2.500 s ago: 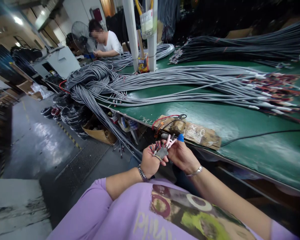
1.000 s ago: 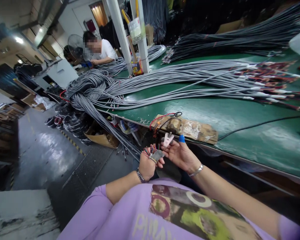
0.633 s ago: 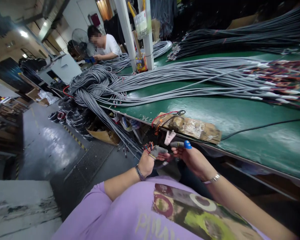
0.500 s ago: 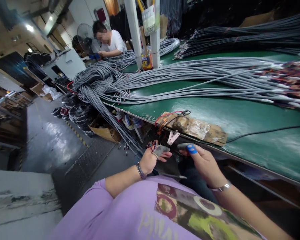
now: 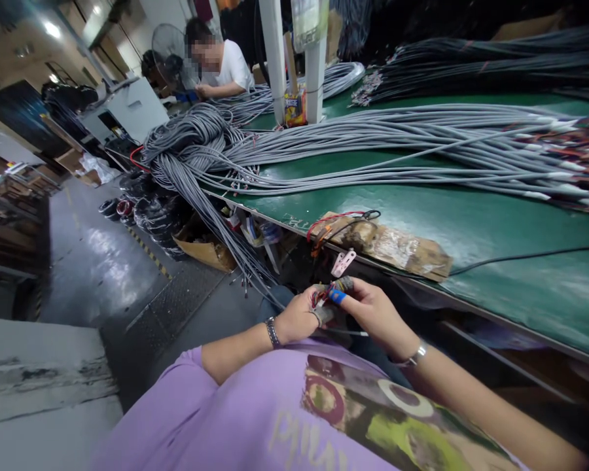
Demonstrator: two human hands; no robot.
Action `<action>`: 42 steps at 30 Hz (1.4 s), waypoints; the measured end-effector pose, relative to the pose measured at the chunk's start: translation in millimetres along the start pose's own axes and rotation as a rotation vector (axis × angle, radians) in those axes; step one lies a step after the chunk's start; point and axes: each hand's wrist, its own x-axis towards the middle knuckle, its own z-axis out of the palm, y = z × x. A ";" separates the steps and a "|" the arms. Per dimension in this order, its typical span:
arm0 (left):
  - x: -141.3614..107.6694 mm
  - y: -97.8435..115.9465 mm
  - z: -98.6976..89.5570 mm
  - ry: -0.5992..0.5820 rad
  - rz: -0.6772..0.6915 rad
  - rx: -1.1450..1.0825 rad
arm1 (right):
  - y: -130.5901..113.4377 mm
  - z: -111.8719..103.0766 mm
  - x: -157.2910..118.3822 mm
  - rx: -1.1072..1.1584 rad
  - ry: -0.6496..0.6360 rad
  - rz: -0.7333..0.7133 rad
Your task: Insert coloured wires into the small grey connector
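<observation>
My left hand [image 5: 297,316] is closed around a bundle of thin coloured wires [image 5: 320,297] above my lap, with grey coverings on some of its fingers. Close against it, my right hand [image 5: 366,302] pinches at the same wires; it has a grey covering on a finger and blue tape on the thumb. A grey cable end [image 5: 348,333] sticks out below the hands. Just above them, a pink clip [image 5: 343,263] hangs at the table's edge beside a taped wooden block [image 5: 397,247] with red and black leads.
Long grey cables [image 5: 373,140] run across the green table [image 5: 495,229] and hang over its left end. Darker cables [image 5: 471,62] lie at the back. A co-worker [image 5: 226,69] sits beyond, near a fan [image 5: 169,55]. A cardboard box [image 5: 206,247] stands on the floor.
My right hand has moved left and met my left hand at the coloured wires. The left hand's fingers have closed in, and the pink clip has tilted slightly.
</observation>
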 end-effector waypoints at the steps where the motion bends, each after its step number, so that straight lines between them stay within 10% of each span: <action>1: -1.3 0.6 -2.1 -0.023 0.044 0.001 | -1.0 -1.8 2.0 0.040 0.012 0.026; 11: -12.0 17.8 -11.8 -0.043 -0.017 0.273 | -21.5 3.9 -1.6 0.011 -0.024 0.034; 21: -4.3 9.0 -0.9 0.224 -0.165 -0.293 | -3.8 5.1 -8.3 0.048 0.080 0.012; 33: -2.6 9.3 -4.0 -0.085 -0.287 -0.047 | -5.2 3.1 -2.7 0.004 -0.056 0.059; 42: 0.4 8.5 -2.0 0.201 -0.168 -0.269 | -5.1 6.8 -2.3 0.143 0.085 0.078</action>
